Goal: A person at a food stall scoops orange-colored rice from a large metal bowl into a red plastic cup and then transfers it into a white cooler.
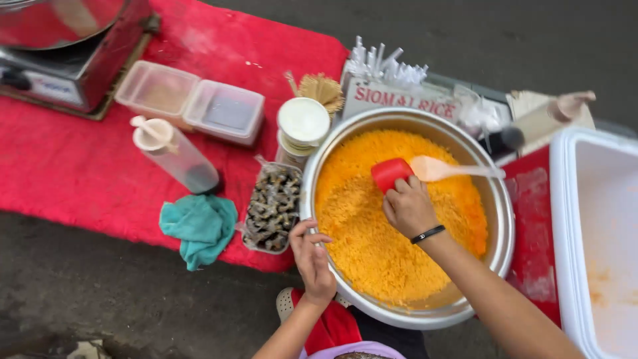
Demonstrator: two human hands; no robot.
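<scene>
1. While the large round metal basin (503,226) of orange-yellow rice (372,239) sat at the near edge of the desk (66,179), the left hand (312,256) was closed on its rim, thumb over the lip and fingers curled beneath, a grip that appeared to keep the basin from shifting.
2. The right hand (409,207) was closed in a fist around a small red plastic cup (391,174), mouth tilted down toward the rice near the centre of the basin; a dark band sat on that wrist.
3. A pale flat plastic rice paddle (442,169) lay on the rice just beside the cup, its handle resting over the far rim, within easy reach of the right hand.
4. Just left of the basin, touching or nearly touching it, stood a clear tray of dark fried pieces (272,207) and a stack of white-lidded cups (302,129).
5. Farther left on the red cloth lay a teal rag (199,227), a clear squeeze bottle on its side (174,155) and two lidded clear containers (193,103), apart from the food.
6. A white cooler box (598,233) stood open at the right, beside the basin.
7. A bundle of wooden skewers (322,88) and clear plastic utensils (382,66) stood behind the basin.
</scene>
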